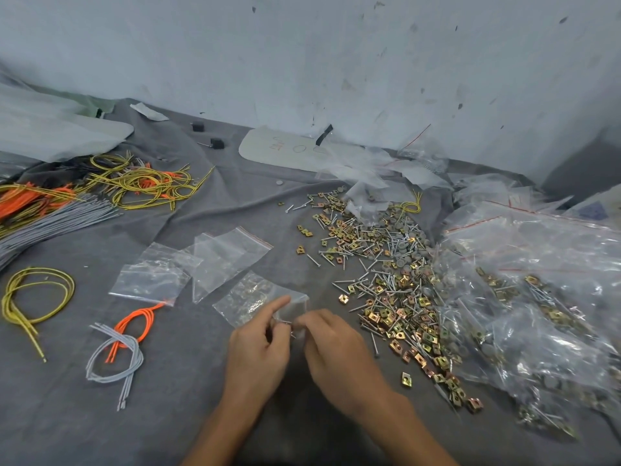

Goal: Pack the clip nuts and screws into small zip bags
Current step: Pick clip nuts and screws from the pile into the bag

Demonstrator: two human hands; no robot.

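Observation:
A small clear zip bag (pixel 291 309) sits between my two hands at the table's middle front. My left hand (pixel 258 344) pinches its left edge, forefinger stretched out over it. My right hand (pixel 336 348) pinches its right side, and thin screws show at the fingertips. Behind it lies a zip bag (pixel 248 297) holding brass clip nuts. A long loose pile of brass clip nuts and silver screws (pixel 386 280) spreads to the right. Two more flat zip bags (pixel 151 274) (pixel 228 253) lie further left.
Large clear bags of packed hardware (pixel 537 297) fill the right side. Coiled yellow (pixel 33 297), orange (pixel 134 324) and grey cables (pixel 114 354) lie at left, with more bundles (pixel 134 183) at back left. A grey cloth (pixel 168 398) covers the table below a wall.

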